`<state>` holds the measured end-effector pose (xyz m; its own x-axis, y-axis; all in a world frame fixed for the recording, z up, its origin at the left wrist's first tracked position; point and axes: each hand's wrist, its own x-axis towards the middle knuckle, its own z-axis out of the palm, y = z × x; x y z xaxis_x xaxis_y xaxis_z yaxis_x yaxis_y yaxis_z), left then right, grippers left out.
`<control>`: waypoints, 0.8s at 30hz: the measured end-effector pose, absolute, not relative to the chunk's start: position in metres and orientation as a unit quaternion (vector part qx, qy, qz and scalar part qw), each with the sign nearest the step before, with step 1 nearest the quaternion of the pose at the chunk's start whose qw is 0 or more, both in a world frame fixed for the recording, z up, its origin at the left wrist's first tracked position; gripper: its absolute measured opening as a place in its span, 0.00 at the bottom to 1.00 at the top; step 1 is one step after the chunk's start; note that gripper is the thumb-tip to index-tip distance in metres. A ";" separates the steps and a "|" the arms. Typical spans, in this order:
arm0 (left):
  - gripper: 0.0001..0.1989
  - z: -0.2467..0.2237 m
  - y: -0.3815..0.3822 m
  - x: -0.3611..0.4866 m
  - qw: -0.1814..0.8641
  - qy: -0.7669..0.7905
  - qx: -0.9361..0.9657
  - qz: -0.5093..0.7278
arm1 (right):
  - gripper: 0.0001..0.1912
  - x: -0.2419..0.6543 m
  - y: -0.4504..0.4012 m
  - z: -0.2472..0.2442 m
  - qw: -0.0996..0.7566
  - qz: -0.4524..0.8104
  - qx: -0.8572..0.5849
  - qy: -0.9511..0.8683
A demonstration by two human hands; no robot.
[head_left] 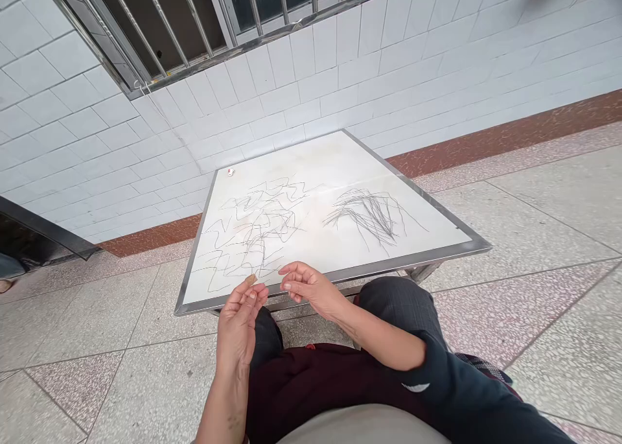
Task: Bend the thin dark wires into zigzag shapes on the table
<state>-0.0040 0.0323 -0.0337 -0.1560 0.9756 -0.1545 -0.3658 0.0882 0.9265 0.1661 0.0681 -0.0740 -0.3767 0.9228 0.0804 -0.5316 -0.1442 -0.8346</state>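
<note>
My left hand (243, 311) is raised at the table's near edge, thumb pressed against its fingertips in a pinch. What lies in that pinch is too fine to make out. Close by on the right, my right hand (308, 288) has its fingers curled in and its thumb against them; anything held there is too small to see. Past the left hand, many bent, zigzag dark wire-like strands (262, 227) are spread over the white tabletop (311, 165). Straighter dark strands (372, 210) lie in a loose bunch on the right.
A metal rim (432, 201) edges the table, which stands close to a white tiled wall (311, 74). A small white and red item (230, 172) sits at the far left corner. Metal window bars (187, 16) are above. My knees (403, 304) are at the near edge.
</note>
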 end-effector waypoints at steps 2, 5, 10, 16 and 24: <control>0.20 -0.033 0.032 -0.002 0.567 0.475 0.329 0.587 | 0.16 0.166 0.069 -0.074 0.511 0.716 -0.233 -0.414; 0.19 -0.032 0.030 0.001 0.569 0.481 0.346 0.571 | 0.16 0.165 0.069 -0.075 0.526 0.711 -0.227 -0.408; 0.16 -0.034 0.029 0.002 0.544 0.515 0.397 0.531 | 0.16 0.166 0.069 -0.075 0.539 0.703 -0.226 -0.404; 0.13 -0.040 0.032 -0.002 0.495 0.550 0.393 0.545 | 0.17 0.164 0.071 -0.075 0.557 0.682 -0.241 -0.409; 0.16 -0.035 0.030 0.011 0.516 0.538 0.387 0.542 | 0.17 0.165 0.071 -0.075 0.562 0.672 -0.257 -0.407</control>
<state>0.0110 0.0303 -0.0347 -0.1682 0.9763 -0.1359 -0.1434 0.1121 0.9833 0.1648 0.0712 -0.0751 -0.2353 0.9654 0.1125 -0.5465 -0.0357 -0.8367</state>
